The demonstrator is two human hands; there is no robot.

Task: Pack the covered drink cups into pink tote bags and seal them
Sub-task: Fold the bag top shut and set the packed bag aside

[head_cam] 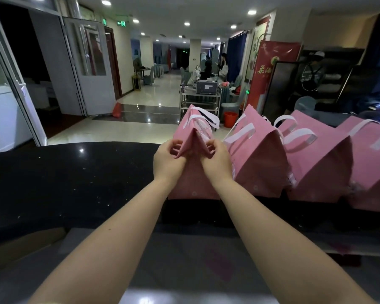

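"Four pink fabric tote bags with white strap handles are lined up on the black speckled stone worktop. Why is only the leftmost pink tote bag being handled?"

"It is judged to be the one not yet sealed. Its near end is taken at the top from both sides. The left hand is curled, with a fold of pink cloth pinched between thumb and fingertips. The right hand is curled likewise on the opposite fold. The end panel is thus tucked inward, so that the mouth can be drawn together into a ridge."

"Why is it left standing instead of being lifted?"

"Drinks are presumably carried inside, so the base is kept flat on the worktop. The white strap handles are left loose above the hands, out of the way of the fold."

"And the three other pink bags?"

"They are set in a row to the right of the leftmost pink tote bag, the nearest one touching it. Their tops are already closed to peaks, so they are taken to be finished and parked together."

"Where are the covered drink cups?"

"None is seen outside the leftmost pink tote bag. Something pale is glimpsed in its mouth, beyond the hands, but it cannot be told whether that is a cup."
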